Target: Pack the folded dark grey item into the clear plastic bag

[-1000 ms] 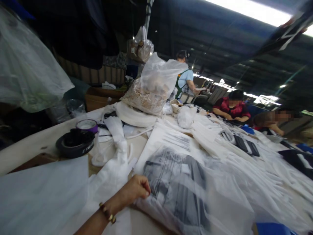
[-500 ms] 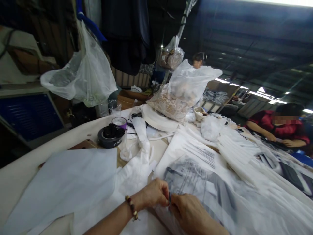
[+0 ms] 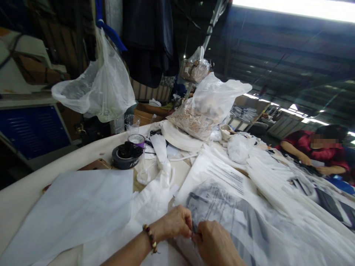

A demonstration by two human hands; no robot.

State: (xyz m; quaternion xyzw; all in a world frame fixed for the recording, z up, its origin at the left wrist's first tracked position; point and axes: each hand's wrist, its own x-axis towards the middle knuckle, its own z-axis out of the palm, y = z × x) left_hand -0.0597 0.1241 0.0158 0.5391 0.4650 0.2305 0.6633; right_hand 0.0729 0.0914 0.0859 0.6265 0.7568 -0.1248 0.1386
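In front of me lies a clear plastic bag (image 3: 222,203) with printed text on it and a folded dark grey item inside. My left hand (image 3: 179,222), with a beaded bracelet (image 3: 150,238) at the wrist, is closed in a pinch at the bag's near left edge. Close against it, my right hand (image 3: 215,238) is also closed, thumb and fingers together at the same edge. Fingers cover most of the pinched bit. Beneath and beyond the bag is a white sheet with printed lines (image 3: 227,175).
A pale sheet (image 3: 83,199) covers the left side. Behind it sit a black tape roll (image 3: 124,157), a purple-rimmed roll (image 3: 136,139) and a large white roll (image 3: 177,136). A filled plastic bag (image 3: 199,114) stands beyond. Another person (image 3: 313,155) works at right.
The view has shifted slightly, so the scene sits a little lower. Both my hands keep their pinch, fingertips nearly together. At right, the other person's hands have moved.
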